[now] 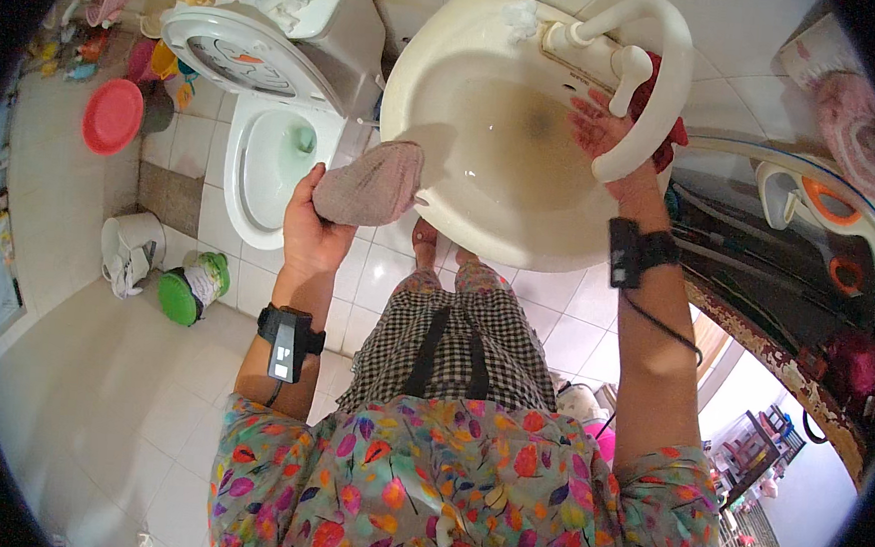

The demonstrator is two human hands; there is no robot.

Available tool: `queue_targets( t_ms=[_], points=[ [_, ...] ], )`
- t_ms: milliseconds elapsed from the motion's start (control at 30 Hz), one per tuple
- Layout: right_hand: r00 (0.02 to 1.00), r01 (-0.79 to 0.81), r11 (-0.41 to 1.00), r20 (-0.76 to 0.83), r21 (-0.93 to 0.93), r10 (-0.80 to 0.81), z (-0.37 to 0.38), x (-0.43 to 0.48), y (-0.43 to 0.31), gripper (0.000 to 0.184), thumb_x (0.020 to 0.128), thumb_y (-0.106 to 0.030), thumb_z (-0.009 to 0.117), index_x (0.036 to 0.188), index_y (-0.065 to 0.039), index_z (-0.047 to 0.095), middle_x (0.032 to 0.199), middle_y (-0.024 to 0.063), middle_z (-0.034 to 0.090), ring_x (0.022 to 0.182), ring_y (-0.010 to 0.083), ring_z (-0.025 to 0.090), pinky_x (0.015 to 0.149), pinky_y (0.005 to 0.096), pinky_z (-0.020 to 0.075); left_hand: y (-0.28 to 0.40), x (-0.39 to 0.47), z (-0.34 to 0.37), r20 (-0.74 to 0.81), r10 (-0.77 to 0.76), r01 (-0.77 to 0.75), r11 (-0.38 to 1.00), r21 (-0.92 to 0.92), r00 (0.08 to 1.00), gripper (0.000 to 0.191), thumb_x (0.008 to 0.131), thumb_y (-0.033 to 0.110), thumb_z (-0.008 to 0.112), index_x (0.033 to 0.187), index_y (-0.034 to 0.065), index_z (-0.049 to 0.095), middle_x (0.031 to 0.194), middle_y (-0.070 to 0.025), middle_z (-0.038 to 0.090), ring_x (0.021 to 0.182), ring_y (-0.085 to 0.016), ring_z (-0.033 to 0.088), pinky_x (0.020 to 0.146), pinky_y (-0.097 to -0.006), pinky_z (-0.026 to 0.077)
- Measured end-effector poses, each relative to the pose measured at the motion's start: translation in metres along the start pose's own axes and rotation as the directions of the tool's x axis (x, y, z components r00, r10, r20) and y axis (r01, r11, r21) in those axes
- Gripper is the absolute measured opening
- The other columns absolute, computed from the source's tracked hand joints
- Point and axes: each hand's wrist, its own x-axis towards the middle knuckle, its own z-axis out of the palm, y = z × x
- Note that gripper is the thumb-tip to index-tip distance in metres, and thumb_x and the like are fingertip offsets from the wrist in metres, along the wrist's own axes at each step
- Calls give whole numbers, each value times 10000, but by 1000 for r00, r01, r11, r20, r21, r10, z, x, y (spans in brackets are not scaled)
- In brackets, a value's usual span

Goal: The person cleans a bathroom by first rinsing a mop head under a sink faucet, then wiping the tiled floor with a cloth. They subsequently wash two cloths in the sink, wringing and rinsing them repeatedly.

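Observation:
In my left hand [317, 245] is a bunched greyish-pink cloth [371, 185], raised at the left rim of a white washbasin [408, 84]. My right hand [604, 133] reaches over the basin's right side, palm up and fingers apart, with nothing in it. It is just below the lever [631, 78] of a white tap, and the tap's curved spout [679, 70] hides part of the hand and wrist. The basin's bottom looks brownish around the drain. Behind the tap lies a dark red cloth [667, 137], partly hidden.
A toilet [236, 186] with raised lid stands left of the basin. Beyond it are a red basin [113, 117], a white bin [135, 236] and a green-lidded tub [179, 299]. At right, a shelf with a chipped edge [749, 330] carries a white and orange plastic item [825, 203].

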Motion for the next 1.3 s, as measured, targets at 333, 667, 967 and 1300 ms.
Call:
queue_targets(
  t_ms=[333,667,967,1300],
  points=[
    [999,-10,986,-38,167,17,30,-12,-30,378,932,-183,504,1250,21,487,1175,170,590,1086,308,567,955,400,470,-10,3,4,51,-2,0,999,37,999,302,941,240,513,1121,-2,538,1130,-141,609,1090,-285,569,982,-436,441],
    [948,-156,987,-274,40,161,71,-15,92,627,920,-365,554,1394,-45,298,1454,164,266,1278,336,351,1078,464,291,-10,4,8,66,-33,30,999,46,997,289,941,241,516,1102,2,537,1133,-138,603,1088,-283,568,985,-436,440],
    [992,-100,868,-111,-487,52,81,-24,58,549,942,-454,456,1340,-77,478,1435,127,398,1363,273,288,1122,431,196,-20,2,16,70,-77,68,991,114,995,239,931,222,529,1077,32,536,1072,-111,610,1004,-243,586,928,-381,456],
    [994,98,452,105,-887,-10,87,-71,33,528,828,-273,677,1321,-169,518,1224,142,596,1211,274,501,1008,353,391,-103,20,70,222,-242,152,921,359,945,251,900,213,572,1110,81,537,1048,-98,617,983,-222,594,891,-383,480]
  ],
)
